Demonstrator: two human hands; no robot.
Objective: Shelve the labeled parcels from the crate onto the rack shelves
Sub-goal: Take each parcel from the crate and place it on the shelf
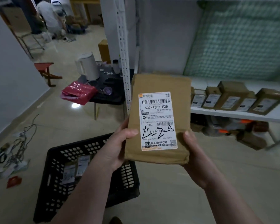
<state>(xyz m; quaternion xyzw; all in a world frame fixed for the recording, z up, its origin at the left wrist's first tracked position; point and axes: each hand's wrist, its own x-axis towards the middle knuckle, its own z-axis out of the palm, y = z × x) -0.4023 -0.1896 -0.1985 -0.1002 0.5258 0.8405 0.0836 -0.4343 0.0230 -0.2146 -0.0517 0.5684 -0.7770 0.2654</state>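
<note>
parcel 4-2, held for reading

one brown parcel (pixel 158 120) is held upright in front of the rack (pixel 123 46), above the black crate (pixel 55 183), label (pixel 158 121) facing up. the left hand (pixel 118 147) is closed on its lower left edge, the right hand (pixel 192 147) on the lower right corner. it is judged light and fairly flat, the wrapping soft and creased; long edges are best gripped. shelved parcels (pixel 233 97) are stood on the shelf (pixel 278 114). more are left in the crate.

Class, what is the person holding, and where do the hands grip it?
A brown labeled parcel, gripped at its lower side edges by the left hand and right hand.
</note>
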